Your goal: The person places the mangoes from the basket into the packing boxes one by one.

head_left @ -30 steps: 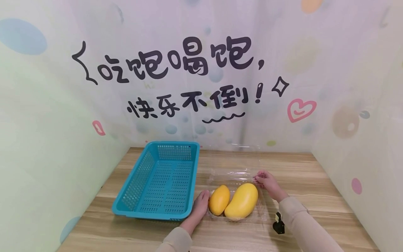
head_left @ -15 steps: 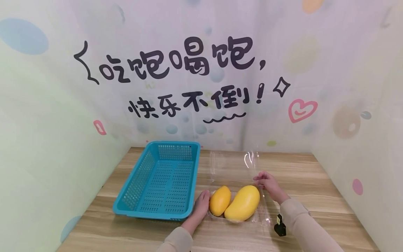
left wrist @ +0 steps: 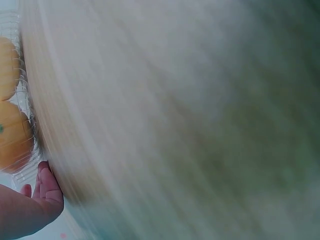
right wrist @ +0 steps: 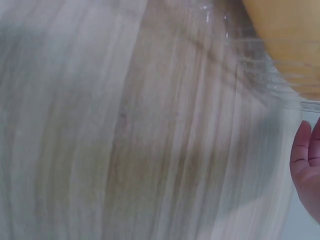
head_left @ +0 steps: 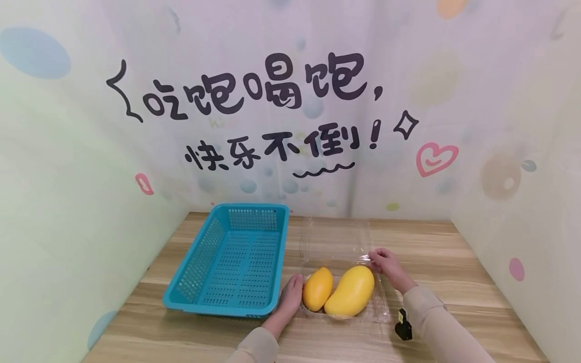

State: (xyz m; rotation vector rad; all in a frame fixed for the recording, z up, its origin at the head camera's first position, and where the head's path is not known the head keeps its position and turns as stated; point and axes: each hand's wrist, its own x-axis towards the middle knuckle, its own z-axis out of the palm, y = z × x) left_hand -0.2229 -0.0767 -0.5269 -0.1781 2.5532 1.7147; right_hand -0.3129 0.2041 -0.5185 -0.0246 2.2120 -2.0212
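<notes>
In the head view, two yellow mangoes lie side by side in a clear plastic clamshell box: a smaller orange-yellow mango (head_left: 317,289) on the left and a larger mango (head_left: 350,292) on the right. The box's see-through lid (head_left: 336,239) is folded back behind them. My left hand (head_left: 291,297) rests against the box's left side with its fingers extended; the left wrist view shows the fingertips at the ribbed wall. My right hand (head_left: 388,266) is at the back right corner, by the lid's hinge. Whether it pinches the plastic there is unclear.
A blue perforated basket (head_left: 272,297) with nothing in it stands left of the box. On the wooden table (head_left: 454,282), a small black object (head_left: 403,327) lies near my right forearm. A printed cloth wall (head_left: 272,191) closes off the back.
The clear lid has dropped further back and now lies lower behind the mangoes. The box has shifted very slightly. My left hand stays in place, and my right hand has barely moved.
</notes>
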